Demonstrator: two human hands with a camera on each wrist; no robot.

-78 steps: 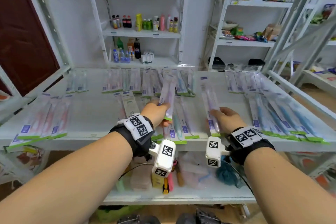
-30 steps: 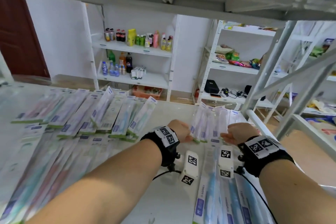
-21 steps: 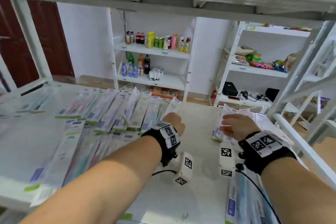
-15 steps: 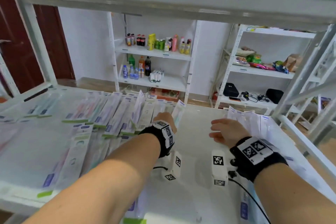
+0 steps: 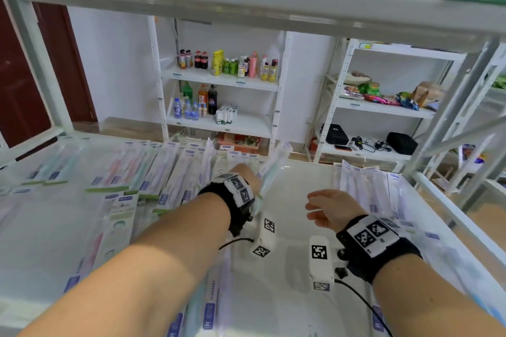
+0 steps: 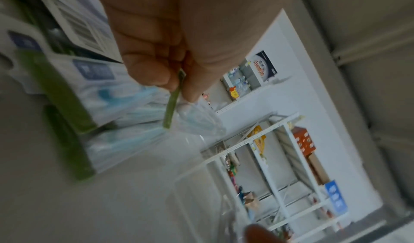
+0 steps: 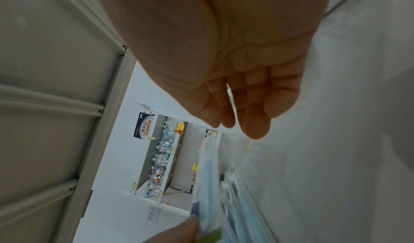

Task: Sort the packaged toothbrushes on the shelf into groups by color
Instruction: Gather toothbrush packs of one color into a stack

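Left hand (image 6: pixel 156 64) pinched one pack (image 5: pixel 269 172) by its green bottom edge, thumb against fingers (image 6: pixel 145 73); the pack stood up off the shelf (image 5: pixel 287 194), tilted toward 1 o'clock, its brush looking pale blue-green. Right hand (image 5: pixel 328 209) hovered empty, fingers (image 7: pixel 257 122) loosely spread, at 3 o'clock of the left, just short of the back-right stack (image 5: pixel 367 186).

Risks, as judged: the pinch was narrow and on the very edge, so the slick pack could swing or slip out. The loose row (image 5: pixel 153 172) at 9 o'clock lay overlapped; a passing wrist could scatter it. Pale tints under glare could be misread and land in the wrong group.

Against half a second earlier: the right hand had drawn back from the stack; the left kept its pack, raised slightly.
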